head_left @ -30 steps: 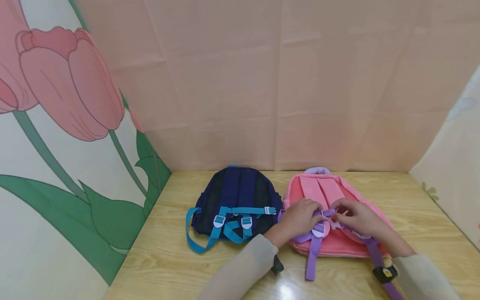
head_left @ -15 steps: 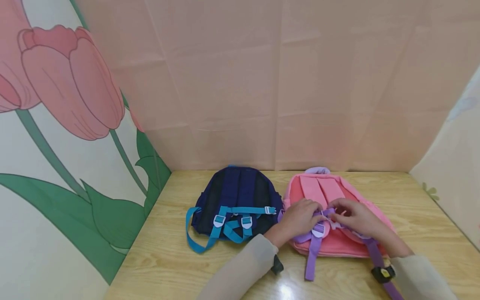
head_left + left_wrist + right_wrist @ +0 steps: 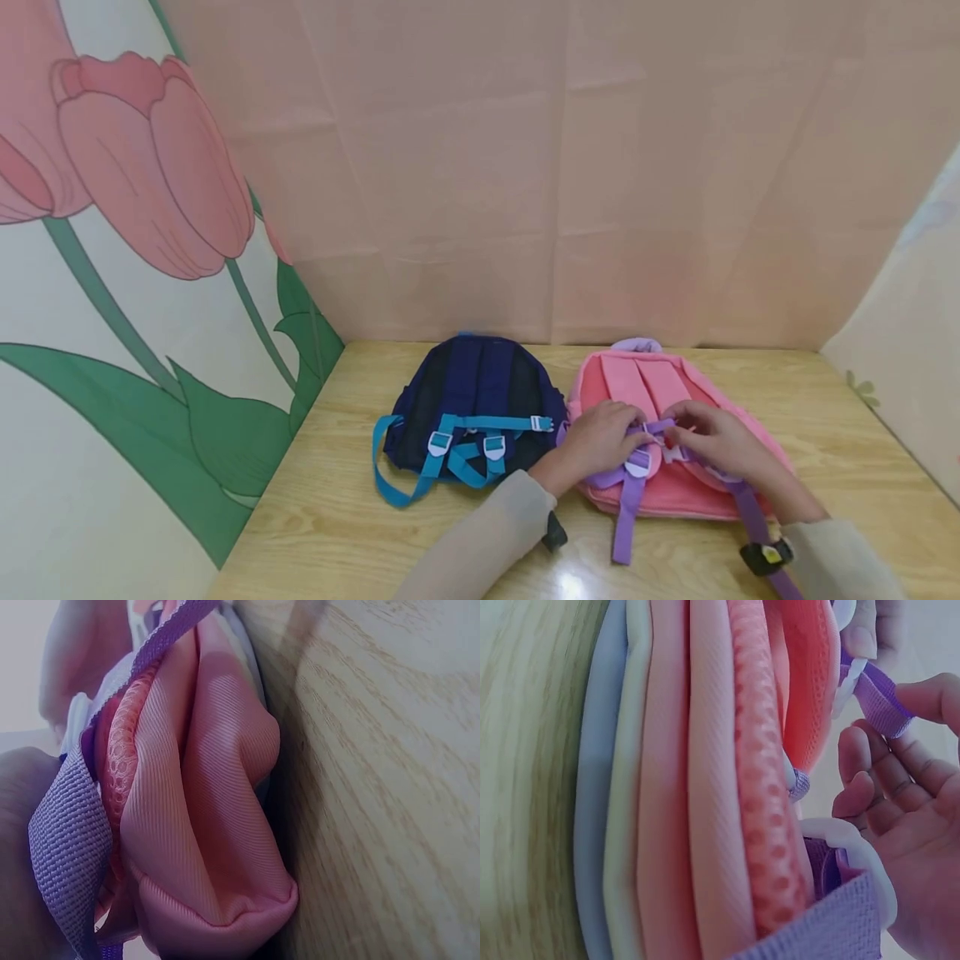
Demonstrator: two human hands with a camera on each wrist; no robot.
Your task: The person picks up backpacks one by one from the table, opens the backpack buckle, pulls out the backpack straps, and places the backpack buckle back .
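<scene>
A pink backpack (image 3: 697, 492) lies back side up on the table, its purple straps (image 3: 628, 517) spread over it. My left hand (image 3: 600, 437) pinches a white plastic buckle piece (image 3: 847, 690) on a purple strap, above the bag's back panel. Opposite it, my right hand (image 3: 720, 437) holds the purple webbing (image 3: 881, 705) between thumb and fingertip, close to that buckle. Another white buckle part (image 3: 673, 453) hangs just below the right fingers. A white strap adjuster (image 3: 637, 463) sits under the left hand. In the left wrist view, the pink bag's side (image 3: 217, 772) covers most of the work.
A navy backpack (image 3: 476, 367) with turquoise straps (image 3: 495, 422) lies left of the pink one, close against it. Both rest on a wooden table (image 3: 315, 500) in front of a draped backdrop (image 3: 450, 167). A tulip-printed panel (image 3: 150, 183) stands at the left.
My right fingertips shift slightly left, then back right, with the purple webbing between them. The left hand keeps its hold on the buckle piece. Both backpacks stay in place.
</scene>
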